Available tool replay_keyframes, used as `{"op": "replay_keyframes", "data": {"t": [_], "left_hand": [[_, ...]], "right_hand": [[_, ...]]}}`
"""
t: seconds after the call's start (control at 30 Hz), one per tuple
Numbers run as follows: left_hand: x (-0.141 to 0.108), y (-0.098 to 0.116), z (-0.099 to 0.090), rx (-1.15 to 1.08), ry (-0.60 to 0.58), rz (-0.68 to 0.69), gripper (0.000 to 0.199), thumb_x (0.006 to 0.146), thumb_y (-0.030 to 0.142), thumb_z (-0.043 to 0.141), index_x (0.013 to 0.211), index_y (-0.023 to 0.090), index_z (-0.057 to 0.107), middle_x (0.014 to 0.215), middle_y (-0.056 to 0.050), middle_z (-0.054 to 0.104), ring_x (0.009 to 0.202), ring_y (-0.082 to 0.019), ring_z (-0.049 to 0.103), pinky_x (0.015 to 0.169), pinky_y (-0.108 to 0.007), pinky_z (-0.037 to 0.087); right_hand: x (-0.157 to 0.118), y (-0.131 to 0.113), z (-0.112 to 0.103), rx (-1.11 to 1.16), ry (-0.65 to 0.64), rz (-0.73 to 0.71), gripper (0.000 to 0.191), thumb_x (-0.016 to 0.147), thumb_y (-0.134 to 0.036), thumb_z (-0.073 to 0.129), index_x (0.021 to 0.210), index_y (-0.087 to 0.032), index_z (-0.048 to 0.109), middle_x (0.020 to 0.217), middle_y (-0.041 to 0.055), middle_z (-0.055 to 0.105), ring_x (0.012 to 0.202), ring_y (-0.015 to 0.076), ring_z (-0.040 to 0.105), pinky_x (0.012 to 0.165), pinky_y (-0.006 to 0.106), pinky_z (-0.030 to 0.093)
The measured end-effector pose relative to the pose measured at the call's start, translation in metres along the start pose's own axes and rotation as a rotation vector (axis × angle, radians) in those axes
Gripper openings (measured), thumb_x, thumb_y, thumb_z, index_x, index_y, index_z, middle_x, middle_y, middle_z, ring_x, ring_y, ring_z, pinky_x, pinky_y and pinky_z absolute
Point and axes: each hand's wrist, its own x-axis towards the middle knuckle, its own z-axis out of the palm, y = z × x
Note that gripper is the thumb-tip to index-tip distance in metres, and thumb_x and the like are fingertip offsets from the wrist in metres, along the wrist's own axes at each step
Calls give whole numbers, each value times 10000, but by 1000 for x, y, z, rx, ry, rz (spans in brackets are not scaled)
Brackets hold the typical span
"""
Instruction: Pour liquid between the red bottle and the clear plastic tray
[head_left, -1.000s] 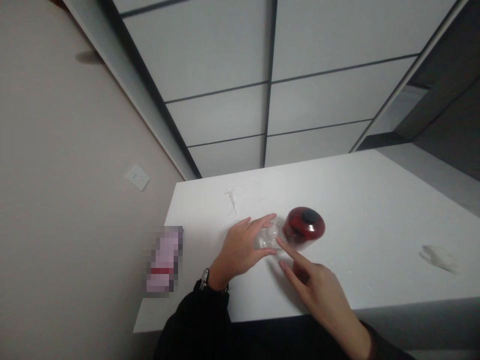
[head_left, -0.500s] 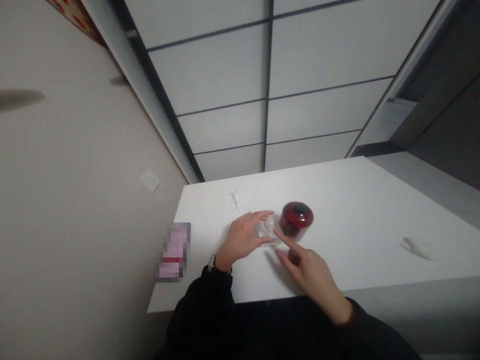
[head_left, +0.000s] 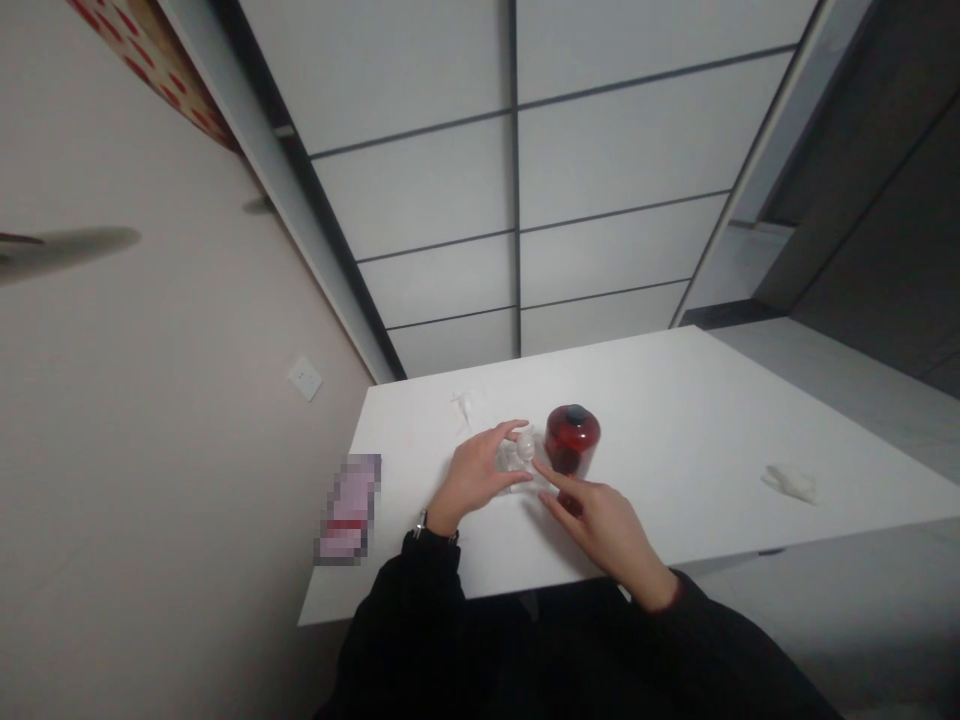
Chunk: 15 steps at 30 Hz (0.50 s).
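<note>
"Where was the clear object (head_left: pixel 517 461)?"

"On the white table (head_left: pixel 645 400), beside the red bottle (head_left: pixel 572 432). My left hand (head_left: pixel 472 476) still held it, thumb and fingers around; my right hand (head_left: pixel 611 525) pointed there, fingertips apart. My view had tilted upward."

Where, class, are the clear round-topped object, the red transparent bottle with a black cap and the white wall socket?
Clear round-topped object (head_left: pixel 526 446): head view, its round top.
Red bottle (head_left: pixel 572 436): head view, upper body.
Wall socket (head_left: pixel 306 379): head view, faceplate middle.

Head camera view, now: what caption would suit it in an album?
Two bare hands around a small clear object beside a dark-capped red translucent bottle, on a white table.
</note>
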Motion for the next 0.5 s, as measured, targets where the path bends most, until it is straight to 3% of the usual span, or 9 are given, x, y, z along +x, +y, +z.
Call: {"op": "replay_keyframes", "data": {"t": [0.2,0.5], "left_hand": [[0,-1,1,1,11,20,683,822,356,882,1431,314,576,1340,-33,742,1271,-279,689,1102,-455,516],[-3,-13,5,-39,25,84,898,820,352,893,1586,362,425,1385,-49,721,1322,-291,656,1195,-528,457]], "right_hand": [[3,3,4,75,-22,26,501,1036,-460,469,1437,-251,686,725,33,757,588,206,662,630,303,481],[5,3,0,155,-89,64,549,1026,-506,441,1449,-248,678,676,31,730,555,219,639,608,310,473]]}}
